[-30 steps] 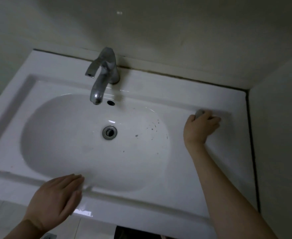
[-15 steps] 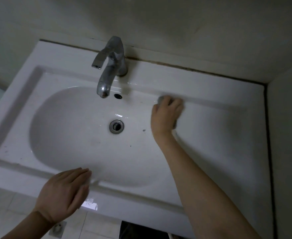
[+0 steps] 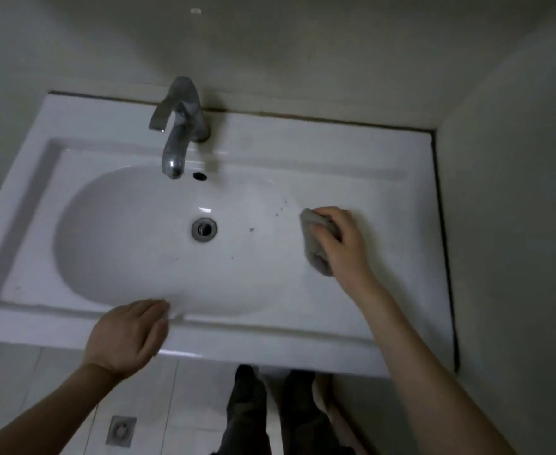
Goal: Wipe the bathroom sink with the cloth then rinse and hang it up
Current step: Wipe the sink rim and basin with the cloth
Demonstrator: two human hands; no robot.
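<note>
Two hands: right hand (image 3: 342,244) fingers clutch cloth (image 3: 316,244) beside basin; left hand (image 3: 127,333) flat, empty, on sink (image 3: 270,346) edge.

I see the cloth (image 3: 316,244), grey and bunched into a wad, pressed flat under my right hand (image 3: 344,244) with its edge poking out past the fingertips. It lies on the white sink (image 3: 385,224), on the flat ledge just right of the oval basin, whose near slope carries dark specks.
</note>
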